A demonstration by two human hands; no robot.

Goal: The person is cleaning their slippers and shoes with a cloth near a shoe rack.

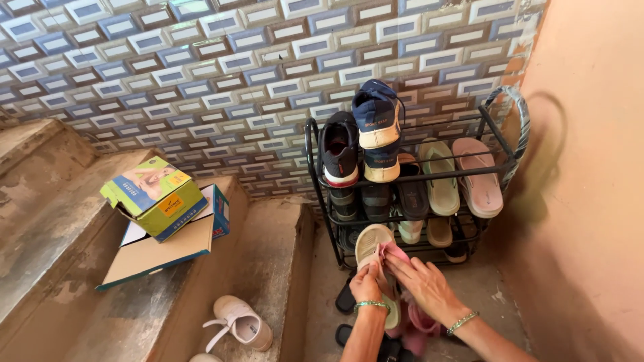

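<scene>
Left hand [366, 284] fingers grip a beige sandal [373, 249] sole-up; right hand [424, 284] fingers press a pink cloth [410, 320] onto it, near the black shoe rack [409, 179]. White shoe [240, 322] and boxes [161, 201] on stairs, left.
</scene>
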